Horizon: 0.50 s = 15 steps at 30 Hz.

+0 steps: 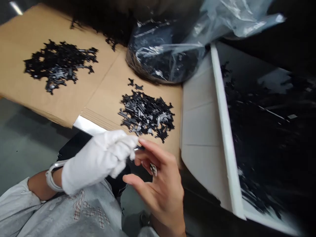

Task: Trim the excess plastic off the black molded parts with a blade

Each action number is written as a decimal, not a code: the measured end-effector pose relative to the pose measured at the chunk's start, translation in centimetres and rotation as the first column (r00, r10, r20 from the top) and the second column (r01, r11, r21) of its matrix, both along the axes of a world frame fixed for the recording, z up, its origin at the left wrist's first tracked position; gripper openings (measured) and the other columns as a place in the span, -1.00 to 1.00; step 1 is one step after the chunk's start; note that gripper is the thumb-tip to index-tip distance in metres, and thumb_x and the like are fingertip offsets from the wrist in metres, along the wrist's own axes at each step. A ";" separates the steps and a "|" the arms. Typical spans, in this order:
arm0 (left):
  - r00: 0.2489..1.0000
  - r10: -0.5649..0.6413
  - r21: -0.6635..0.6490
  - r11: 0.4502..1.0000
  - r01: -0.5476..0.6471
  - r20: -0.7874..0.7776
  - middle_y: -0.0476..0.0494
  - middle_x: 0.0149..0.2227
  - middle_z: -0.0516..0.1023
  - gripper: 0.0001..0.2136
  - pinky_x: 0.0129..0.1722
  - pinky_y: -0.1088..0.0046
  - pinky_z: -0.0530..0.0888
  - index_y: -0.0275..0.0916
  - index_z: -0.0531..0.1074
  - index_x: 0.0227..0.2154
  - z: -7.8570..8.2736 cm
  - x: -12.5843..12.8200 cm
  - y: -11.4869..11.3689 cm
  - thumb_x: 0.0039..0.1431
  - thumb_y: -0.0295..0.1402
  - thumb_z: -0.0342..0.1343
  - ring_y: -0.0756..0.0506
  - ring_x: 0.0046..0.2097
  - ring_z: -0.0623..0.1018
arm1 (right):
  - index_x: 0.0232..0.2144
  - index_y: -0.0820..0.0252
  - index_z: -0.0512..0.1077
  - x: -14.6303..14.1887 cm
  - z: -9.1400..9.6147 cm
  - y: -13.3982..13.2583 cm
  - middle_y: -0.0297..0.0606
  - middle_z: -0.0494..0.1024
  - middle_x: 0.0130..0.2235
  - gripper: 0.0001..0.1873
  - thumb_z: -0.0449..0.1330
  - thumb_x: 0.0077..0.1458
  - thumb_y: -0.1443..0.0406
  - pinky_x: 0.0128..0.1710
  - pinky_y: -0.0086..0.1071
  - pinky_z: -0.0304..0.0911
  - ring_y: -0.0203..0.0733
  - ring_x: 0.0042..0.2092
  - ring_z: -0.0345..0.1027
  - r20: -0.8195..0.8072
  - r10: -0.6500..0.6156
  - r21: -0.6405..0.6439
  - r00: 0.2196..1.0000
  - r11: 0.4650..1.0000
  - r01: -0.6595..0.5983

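Observation:
My left hand [98,159] wears a white glove and its fingertips are pinched on a small black plastic part [138,148], of which only a sliver shows. My bare right hand [158,177] meets it there, index finger and thumb closed toward the same part; a small shiny piece [153,170] shows by its palm. Both hands hover just in front of a pile of small black plastic parts [146,113] on a sheet of cardboard [22,42].
A second pile of black parts [59,64] lies at the far left of the cardboard. A clear plastic bag of black parts [168,56] sits behind. A white-walled box [222,108] full of black parts stands at the right. Grey floor lies below left.

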<state>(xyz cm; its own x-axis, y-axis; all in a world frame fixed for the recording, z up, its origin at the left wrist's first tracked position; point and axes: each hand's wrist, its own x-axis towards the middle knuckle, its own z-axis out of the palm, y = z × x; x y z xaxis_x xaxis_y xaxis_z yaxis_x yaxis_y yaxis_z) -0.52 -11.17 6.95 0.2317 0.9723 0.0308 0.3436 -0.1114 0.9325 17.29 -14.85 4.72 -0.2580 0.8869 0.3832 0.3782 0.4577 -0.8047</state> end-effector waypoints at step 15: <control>0.334 0.575 0.339 0.762 -0.552 -0.747 -0.39 -0.10 0.66 -0.64 -0.03 0.06 0.51 -0.21 0.59 -0.05 -4.8 -15.5 6.9 0.37 -0.08 0.04 -0.40 -0.05 0.63 | -0.02 0.18 0.53 3.8 -1.4 9.7 -0.27 0.45 -0.38 -0.47 0.14 0.26 -0.10 -0.27 -0.21 0.32 -0.10 -0.37 0.36 0.521 -0.312 0.006 0.794 0.932 0.362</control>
